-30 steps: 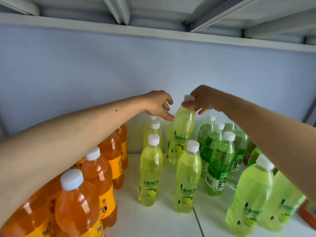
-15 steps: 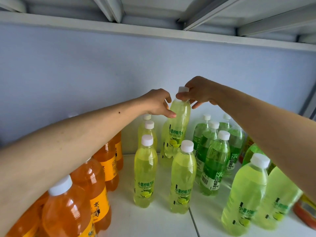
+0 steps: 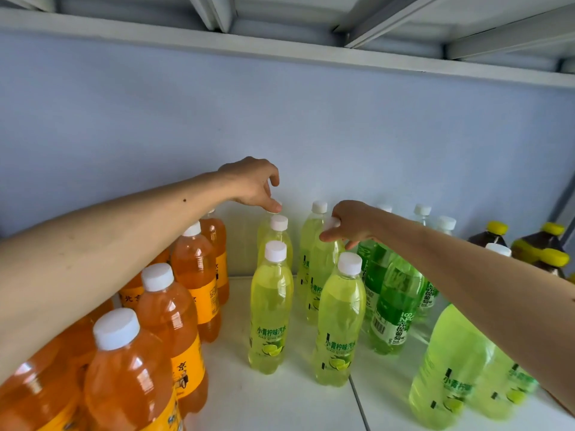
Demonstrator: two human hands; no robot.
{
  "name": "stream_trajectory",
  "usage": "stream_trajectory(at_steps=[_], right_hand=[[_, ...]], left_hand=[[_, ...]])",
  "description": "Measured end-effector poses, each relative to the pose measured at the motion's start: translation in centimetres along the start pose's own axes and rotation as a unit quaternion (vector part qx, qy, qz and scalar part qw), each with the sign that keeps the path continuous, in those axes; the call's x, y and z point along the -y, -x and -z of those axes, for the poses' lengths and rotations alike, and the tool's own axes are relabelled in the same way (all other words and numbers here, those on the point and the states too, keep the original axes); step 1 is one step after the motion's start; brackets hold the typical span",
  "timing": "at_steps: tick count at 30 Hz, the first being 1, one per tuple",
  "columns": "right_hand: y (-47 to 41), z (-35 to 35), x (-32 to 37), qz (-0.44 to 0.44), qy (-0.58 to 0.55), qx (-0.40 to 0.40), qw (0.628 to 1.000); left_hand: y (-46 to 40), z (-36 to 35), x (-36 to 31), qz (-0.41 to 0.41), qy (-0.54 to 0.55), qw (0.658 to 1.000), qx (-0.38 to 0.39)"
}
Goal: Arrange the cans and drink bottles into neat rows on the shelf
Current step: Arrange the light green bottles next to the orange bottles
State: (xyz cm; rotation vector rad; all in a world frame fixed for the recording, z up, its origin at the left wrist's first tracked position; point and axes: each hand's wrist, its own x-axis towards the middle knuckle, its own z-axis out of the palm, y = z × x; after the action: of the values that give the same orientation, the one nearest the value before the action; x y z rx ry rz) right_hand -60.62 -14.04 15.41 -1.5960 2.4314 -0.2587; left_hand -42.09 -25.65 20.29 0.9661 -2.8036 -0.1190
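Right hand (image 3: 348,223) grip on lime bottle (image 3: 320,275) cap, left hand (image 3: 252,185) fingertips touching rear bottle (image 3: 264,225).

A shop: stocked shelf (image 3: 273,405) of drink bottles (image 3: 270,309).

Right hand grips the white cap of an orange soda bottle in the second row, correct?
No. In the head view the right hand grips the white cap of a yellow-green lime soda bottle; the orange soda bottles stand further left.

Two bare forearms, no sleeves; left hand (image 3: 252,185) and right hand (image 3: 353,223) without rings or gloves.
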Motion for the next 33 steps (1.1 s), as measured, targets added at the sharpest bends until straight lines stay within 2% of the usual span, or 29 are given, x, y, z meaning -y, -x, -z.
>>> stream_trajectory(at_steps=[10,15,19,22,29,33], right_hand=[[-0.7,2.2,2.0,-0.011,0.050,0.045,0.998],[-2.6,3.6,5.9,0.044,0.054,-0.128,0.989],[-5.3,1.1,9.2,0.054,0.074,-0.051,0.995],[-7.0,-0.4,9.7,0.044,0.038,-0.019,0.998],[-7.2,0.8,9.4,0.078,0.051,-0.072,0.993],[-7.1,4.2,9.8,0.108,-0.001,-0.157,0.982]], left_hand=[[0.2,0.8,2.6,0.026,-0.007,1.000,-0.006],[0.3,0.9,4.0,0.034,-0.004,0.999,-0.009],[0.1,0.9,4.7,0.033,-0.005,0.999,-0.011],[0.0,0.5,5.2,0.027,0.006,1.000,-0.012],[-1.0,-0.4,6.1,0.008,0.064,0.998,-0.016],[-1.8,-0.7,5.9,0.011,0.106,0.994,-0.019]])
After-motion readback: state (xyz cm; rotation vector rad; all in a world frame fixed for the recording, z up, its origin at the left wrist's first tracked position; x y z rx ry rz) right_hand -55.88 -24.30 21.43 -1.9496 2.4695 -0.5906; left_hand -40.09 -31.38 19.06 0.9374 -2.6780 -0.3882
